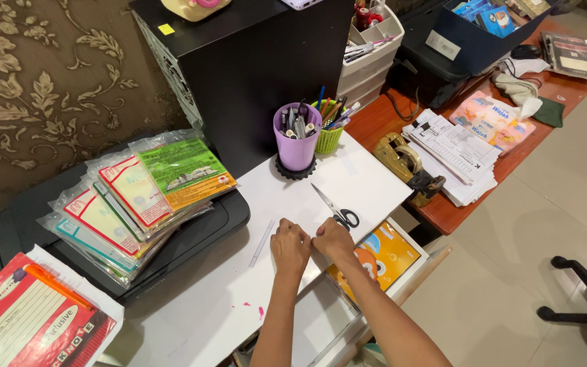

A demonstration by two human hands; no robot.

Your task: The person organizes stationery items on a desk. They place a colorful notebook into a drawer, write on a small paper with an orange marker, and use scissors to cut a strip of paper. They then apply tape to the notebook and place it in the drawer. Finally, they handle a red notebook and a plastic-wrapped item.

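Left hand [289, 246] and right hand [332, 239] side by side on white desk [205, 306], fingers curled; contents of either grip cannot be told. Scissors [334, 208] just beyond right hand, long axis diagonal, blades pointed away and leftward.

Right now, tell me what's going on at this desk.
A person sits at a white desk with both hands pressed together on its surface, the left hand and right hand touching, perhaps pinching something small that cannot be made out. Scissors lie open just beyond the right hand. A thin white strip lies left of the hands, and a purple pen cup stands further back.
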